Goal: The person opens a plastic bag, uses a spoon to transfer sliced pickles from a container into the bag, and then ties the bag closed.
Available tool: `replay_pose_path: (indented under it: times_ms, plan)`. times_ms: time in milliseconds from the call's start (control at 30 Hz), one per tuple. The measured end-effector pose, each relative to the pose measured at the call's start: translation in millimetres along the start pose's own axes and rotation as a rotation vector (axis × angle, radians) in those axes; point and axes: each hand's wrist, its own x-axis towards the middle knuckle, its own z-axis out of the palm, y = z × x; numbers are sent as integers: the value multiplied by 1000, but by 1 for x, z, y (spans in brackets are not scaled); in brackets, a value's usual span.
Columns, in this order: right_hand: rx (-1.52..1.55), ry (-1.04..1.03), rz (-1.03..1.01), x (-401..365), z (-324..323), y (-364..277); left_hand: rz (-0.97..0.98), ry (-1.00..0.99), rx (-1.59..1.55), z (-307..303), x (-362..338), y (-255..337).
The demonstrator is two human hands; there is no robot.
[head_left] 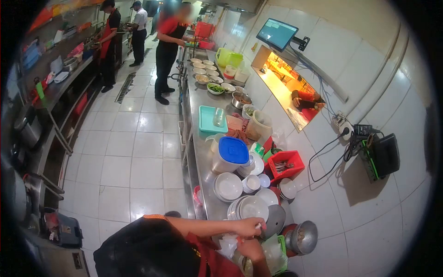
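Note:
My left hand (250,226) reaches in from the left with its fingers closed, a scrap of white plastic showing at the fingertips. Just below it, my right hand (250,249) is closed around the upper part of a whitish clear plastic bag (228,244). A small red bit shows between the hands; I cannot make out what it is. Stacked white plates (254,207) stand just beyond my hands. A round grey metal lid (276,219) lies to their right. Near my right hand is a green basket (281,244) lined with clear plastic.
The steel counter (196,138) carries a blue-lidded container (233,150), a turquoise tray (212,119), several bowls (210,69) and a red cutlery bin (285,166). A metal bowl (304,237) sits at the right. Co-workers (168,51) stand along the tiled aisle (120,152).

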Motion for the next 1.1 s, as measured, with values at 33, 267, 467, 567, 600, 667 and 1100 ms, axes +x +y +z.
replay_pose_path:
  times_ms: [33,267,467,567,600,667,1100]
  plan:
    - [-6,-1,13,16,30,20,6,-12,-5,-2,3,-1]
    - [185,-91,290,35,69,59,0,-118,-175,-12,36,-56]
    - [37,-251,481,13,-24,4,-83,-327,-207,-67,12,-21]
    - [15,-267,561,14,-39,-9,-27,-374,-89,-84,19,-23]
    - [9,-273,586,12,-43,-13,-11,-390,-72,-90,18,-16]
    - [1,-280,634,9,-52,-20,-73,-461,-28,-105,17,-4]
    - [20,-272,702,-22,-80,-31,380,-770,848,-116,49,-35]
